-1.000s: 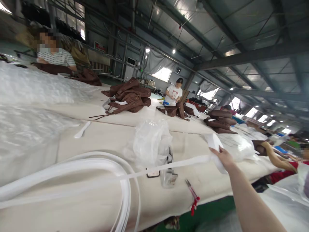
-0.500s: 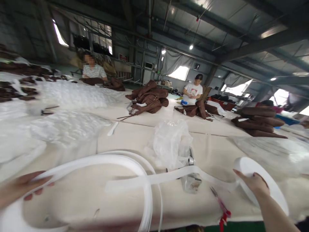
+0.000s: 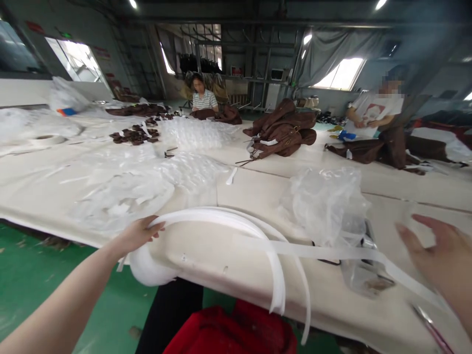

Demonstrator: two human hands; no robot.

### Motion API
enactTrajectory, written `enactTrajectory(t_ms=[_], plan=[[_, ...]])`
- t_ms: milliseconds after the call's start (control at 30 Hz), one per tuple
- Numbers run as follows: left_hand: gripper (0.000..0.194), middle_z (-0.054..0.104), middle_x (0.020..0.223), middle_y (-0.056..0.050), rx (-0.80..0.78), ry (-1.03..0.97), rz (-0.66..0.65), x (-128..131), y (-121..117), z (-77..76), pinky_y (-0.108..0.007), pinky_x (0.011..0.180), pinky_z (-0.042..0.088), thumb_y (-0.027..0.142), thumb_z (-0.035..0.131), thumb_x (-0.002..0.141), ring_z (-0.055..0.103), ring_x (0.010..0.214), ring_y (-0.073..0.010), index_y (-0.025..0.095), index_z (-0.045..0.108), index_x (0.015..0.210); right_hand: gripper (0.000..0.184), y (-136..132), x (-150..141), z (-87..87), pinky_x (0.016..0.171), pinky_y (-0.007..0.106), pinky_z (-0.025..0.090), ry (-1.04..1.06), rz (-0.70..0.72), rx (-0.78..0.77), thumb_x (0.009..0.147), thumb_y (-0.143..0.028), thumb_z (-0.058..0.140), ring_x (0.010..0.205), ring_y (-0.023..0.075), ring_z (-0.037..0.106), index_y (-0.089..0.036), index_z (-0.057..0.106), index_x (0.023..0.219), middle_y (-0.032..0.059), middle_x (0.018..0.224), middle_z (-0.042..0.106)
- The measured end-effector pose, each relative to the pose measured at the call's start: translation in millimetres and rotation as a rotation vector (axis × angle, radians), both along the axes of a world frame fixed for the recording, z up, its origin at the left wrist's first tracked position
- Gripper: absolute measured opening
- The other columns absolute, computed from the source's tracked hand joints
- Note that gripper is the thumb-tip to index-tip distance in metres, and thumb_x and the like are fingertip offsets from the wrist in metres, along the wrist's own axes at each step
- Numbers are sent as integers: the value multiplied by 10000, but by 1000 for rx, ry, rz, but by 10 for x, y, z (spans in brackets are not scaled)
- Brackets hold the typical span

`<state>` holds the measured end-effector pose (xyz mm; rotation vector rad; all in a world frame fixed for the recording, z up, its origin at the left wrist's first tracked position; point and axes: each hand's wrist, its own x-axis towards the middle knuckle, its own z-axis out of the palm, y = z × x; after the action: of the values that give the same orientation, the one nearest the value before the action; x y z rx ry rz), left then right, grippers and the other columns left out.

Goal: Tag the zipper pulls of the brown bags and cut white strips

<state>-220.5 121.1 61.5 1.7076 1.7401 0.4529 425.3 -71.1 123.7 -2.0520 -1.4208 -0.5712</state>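
Observation:
My left hand (image 3: pixel 142 233) is closed around one end of a bundle of long white strips (image 3: pixel 254 230). The bundle arcs over the table, and its far ends hang past the front edge. At the right, my right hand (image 3: pixel 437 258) is blurred, its fingers apart with nothing visible in them. A separate flat white strip (image 3: pixel 339 252) runs beneath the bundle toward the lower right, passing by that hand. Below it, the scissors (image 3: pixel 429 324) lie partly cut off by the frame. The white roll is not visible now.
A crumpled clear plastic bag (image 3: pixel 324 201) lies on the cream table (image 3: pixel 258 177) in front of me. Clear plastic sheets (image 3: pixel 195 169) are on the left. Brown bags (image 3: pixel 283 130) are piled farther back. Two people (image 3: pixel 204 98) are across the table.
My view has turned left. My right hand has come off the white roll, which has left view. My left hand still grips the strips, now drawn near the table's front edge.

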Motion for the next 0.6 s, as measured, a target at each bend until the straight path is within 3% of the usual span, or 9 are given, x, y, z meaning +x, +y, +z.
enactTrajectory(t_ms=[33, 100, 200, 333, 467, 600], plan=[[467, 716, 841, -84, 9, 9, -3, -51, -9, -34, -291, 569, 512, 594, 546, 686, 659, 711, -241, 171, 605, 875, 522, 71, -310, 21, 989, 541, 383, -62, 62, -42, 880, -554, 441, 1119, 396, 551, -188, 556, 1235, 203, 1177, 605], [488, 715, 807, -85, 22, 28, -6, -139, -22, -108, -305, 572, 520, 614, 526, 691, 666, 695, -249, 171, 605, 880, 461, 220, -924, -1, 998, 459, 419, -81, 319, -224, 894, -511, 452, 1115, 329, 573, -192, 549, 1213, 155, 1197, 615], [501, 703, 722, -69, 29, 52, -12, -236, -36, -205, -327, 602, 532, 613, 522, 696, 673, 663, -260, 172, 609, 917, 402, 495, -1624, -155, 996, 387, 426, -11, 509, -535, 938, -403, 397, 1150, 259, 573, -179, 528, 1245, 128, 1263, 601], [518, 713, 768, -73, 47, 70, -80, -303, -64, -252, -327, 650, 532, 601, 511, 741, 685, 698, -264, 169, 601, 1011, 333, 951, -2045, -386, 876, 356, 456, -36, 350, -958, 917, -309, 433, 1042, 268, 636, -140, 626, 1128, 158, 1111, 679], [509, 722, 882, -89, 95, 146, -174, -278, -92, -222, -329, 721, 517, 546, 464, 779, 689, 780, -273, 155, 598, 1077, 172, 1386, -2228, -518, 757, 340, 476, -45, 275, -1116, 857, -277, 576, 891, 258, 677, -158, 699, 840, 134, 895, 717], [509, 713, 979, -115, 109, 213, -156, -230, -95, -176, -320, 749, 505, 466, 453, 774, 692, 792, -266, 126, 585, 1129, 244, 1739, -2484, -597, 786, 364, 523, -12, 335, -1220, 920, -372, 575, 850, 177, 653, -148, 658, 966, 55, 962, 685]])
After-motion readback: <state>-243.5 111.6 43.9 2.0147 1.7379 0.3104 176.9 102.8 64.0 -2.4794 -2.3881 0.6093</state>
